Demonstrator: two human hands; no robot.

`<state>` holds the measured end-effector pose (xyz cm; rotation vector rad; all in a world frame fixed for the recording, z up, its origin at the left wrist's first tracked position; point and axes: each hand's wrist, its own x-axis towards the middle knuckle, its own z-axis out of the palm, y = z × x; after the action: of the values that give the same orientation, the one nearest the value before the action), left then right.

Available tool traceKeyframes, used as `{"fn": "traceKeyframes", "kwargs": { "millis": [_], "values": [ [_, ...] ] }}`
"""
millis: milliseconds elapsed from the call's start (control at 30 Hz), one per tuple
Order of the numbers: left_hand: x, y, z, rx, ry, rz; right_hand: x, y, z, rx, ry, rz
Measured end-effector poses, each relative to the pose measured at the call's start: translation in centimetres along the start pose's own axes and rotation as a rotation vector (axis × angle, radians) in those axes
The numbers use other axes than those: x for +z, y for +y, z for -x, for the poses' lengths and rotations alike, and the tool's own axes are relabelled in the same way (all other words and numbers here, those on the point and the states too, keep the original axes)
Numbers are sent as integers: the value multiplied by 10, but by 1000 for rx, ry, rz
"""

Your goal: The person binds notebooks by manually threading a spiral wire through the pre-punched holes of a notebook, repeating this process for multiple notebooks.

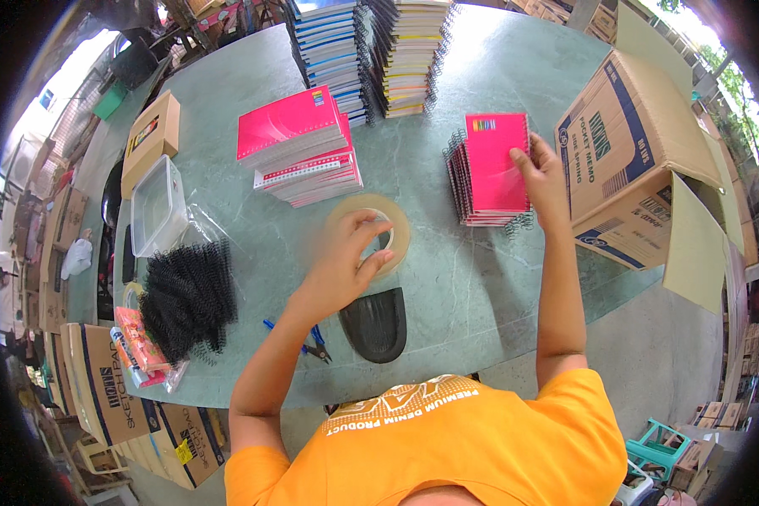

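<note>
My right hand (541, 177) has its thumb on the cover of a pink spiral notebook (496, 164) and its fingers along the right edge. That notebook lies on top of a stack of others with black coil bindings. My left hand (346, 261) is slightly blurred, its fingers curved and apart over a wide roll of clear tape (399, 223); I see nothing held in it. Left of the tape stands a pile of unbound pink-covered pads (291, 126). Below my left hand lie a black rounded pad (375, 327) and blue-handled pliers (316, 344).
Tall stacks of coil-bound notebooks (329, 59) stand at the table's far side. An open cardboard box (624, 160) is at the right. On the left are loose black coils (190, 295), a clear plastic container (156, 207) and a brown box (153, 139). More cartons (101, 384) sit beyond the left edge.
</note>
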<state>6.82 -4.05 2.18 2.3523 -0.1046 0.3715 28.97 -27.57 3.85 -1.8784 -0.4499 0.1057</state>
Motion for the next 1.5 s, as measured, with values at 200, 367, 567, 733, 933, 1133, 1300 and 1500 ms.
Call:
{"fn": "traceKeyframes", "kwargs": {
  "millis": [200,367,567,733,933,1133,1300,1500],
  "values": [
    [9,0,3,3,-2,30,-6,73,-4,72,112,168],
    [8,-7,9,-63,32,53,5,40,-1,181,74,381],
    [-5,-19,23,-153,117,28,22,36,-13,-399,374,783],
    [-11,-22,33,-168,167,68,144,-75,-16,-988,38,304],
    [-37,-43,72,-374,267,-193,229,-100,-24,-1105,-54,472],
    [-55,-124,113,-851,435,-689,225,-113,-26,-994,-217,435],
    [-58,-131,103,-932,349,-714,216,-126,-36,-948,-341,391],
    [-60,-134,100,-912,327,-734,189,-141,-54,-838,-426,258]
  ]
}}
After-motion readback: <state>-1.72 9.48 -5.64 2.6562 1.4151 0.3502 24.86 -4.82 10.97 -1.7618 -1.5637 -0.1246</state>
